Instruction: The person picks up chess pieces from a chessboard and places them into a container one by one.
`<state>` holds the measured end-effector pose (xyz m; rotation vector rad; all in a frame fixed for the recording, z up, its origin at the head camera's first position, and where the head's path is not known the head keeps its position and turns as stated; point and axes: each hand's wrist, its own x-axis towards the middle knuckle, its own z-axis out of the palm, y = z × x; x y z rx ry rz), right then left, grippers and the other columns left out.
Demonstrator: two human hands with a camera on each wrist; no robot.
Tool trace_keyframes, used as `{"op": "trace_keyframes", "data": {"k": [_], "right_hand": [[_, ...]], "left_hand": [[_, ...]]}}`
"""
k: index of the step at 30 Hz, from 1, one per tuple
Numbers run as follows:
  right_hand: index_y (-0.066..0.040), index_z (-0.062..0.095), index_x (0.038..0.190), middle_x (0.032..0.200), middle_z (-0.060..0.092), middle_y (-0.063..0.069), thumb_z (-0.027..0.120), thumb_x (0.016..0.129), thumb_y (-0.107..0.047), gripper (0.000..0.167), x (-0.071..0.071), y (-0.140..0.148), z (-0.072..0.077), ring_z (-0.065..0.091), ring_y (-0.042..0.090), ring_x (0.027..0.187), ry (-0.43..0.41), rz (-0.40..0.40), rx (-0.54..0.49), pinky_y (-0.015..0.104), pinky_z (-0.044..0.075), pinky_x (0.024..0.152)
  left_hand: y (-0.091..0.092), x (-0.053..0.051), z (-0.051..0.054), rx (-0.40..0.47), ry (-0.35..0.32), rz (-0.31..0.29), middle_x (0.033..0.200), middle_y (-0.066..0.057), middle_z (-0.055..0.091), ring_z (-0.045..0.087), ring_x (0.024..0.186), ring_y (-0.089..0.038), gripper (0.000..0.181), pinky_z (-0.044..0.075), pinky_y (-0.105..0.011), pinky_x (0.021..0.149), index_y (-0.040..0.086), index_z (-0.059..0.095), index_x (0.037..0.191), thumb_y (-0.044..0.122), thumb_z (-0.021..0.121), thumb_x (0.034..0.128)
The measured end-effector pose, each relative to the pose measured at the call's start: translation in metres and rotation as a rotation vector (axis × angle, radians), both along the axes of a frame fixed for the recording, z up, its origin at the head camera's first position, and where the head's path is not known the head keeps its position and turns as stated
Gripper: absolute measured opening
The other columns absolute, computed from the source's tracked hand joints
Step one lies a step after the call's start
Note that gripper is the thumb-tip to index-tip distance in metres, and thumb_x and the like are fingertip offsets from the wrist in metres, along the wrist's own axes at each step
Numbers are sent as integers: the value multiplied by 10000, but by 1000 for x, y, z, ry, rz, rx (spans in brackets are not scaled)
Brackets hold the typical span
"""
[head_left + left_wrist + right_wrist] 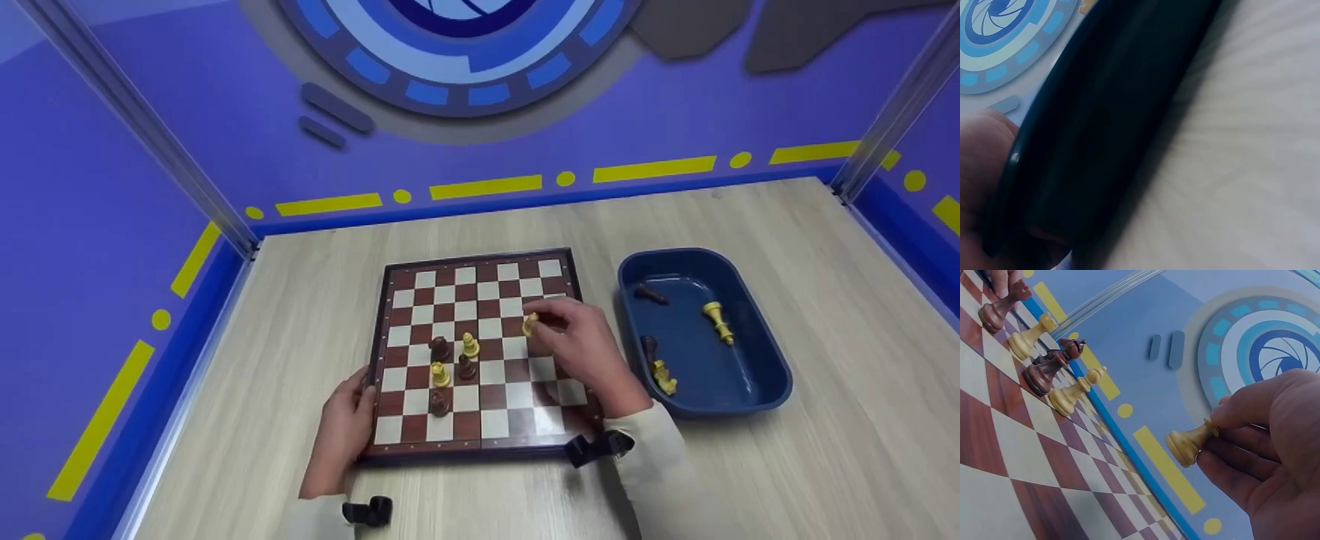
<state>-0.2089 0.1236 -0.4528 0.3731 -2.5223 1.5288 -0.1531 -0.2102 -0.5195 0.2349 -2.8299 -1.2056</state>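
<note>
A red-brown and white chessboard [495, 394] lies on the table. My right hand [589, 345] pinches a yellow chess piece [1188, 443] between thumb and fingers; in the right wrist view its base hangs above the board, its top hidden by the fingers. At the board's left edge my left hand [347, 420] holds the rim, with the fingers partly hidden. Standing on the left half are two yellow pieces [440, 374] and several dark pieces [439, 403]. A dark board edge [1095, 112] fills much of the left wrist view.
Right of the board stands a blue tray [705, 405] holding a yellow piece [718, 322] and a dark piece [651, 293] lying down, with another dark and yellow piece at its left side. Blue-purple panels [187, 150] wall the table at the back and both sides.
</note>
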Motion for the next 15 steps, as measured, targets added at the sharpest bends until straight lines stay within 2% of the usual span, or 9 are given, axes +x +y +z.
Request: {"op": "trace_keyframes", "data": {"k": [4,10,15], "right_hand": [[-141,748,1048,1046,718,14,692,872,-90,191,0,3,2,676,137,937,4,-4,-2,310,567,827],[-90,735,1076,1056,711,60,682,892,-86,192,0,10,6,677,153,944,15,4,-16,301,562,824],[-132,743,1054,1023,715,37,696,883,-106,179,1,17,12,671,141,897,21,-42,-11,264,557,783]], "left_hand": [[0,0,-1,3,-2,14,1106,-181,633,631,1003,-273,420,501,-457,890,-2,470,1412,128,469,1013],[0,0,0,-8,9,4,1100,-191,631,629,1006,-287,416,496,-473,894,-14,473,1406,113,471,1010],[0,1,0,8,1,5,1121,-184,627,645,992,-271,423,511,-455,873,-12,460,1416,118,463,1013]]}}
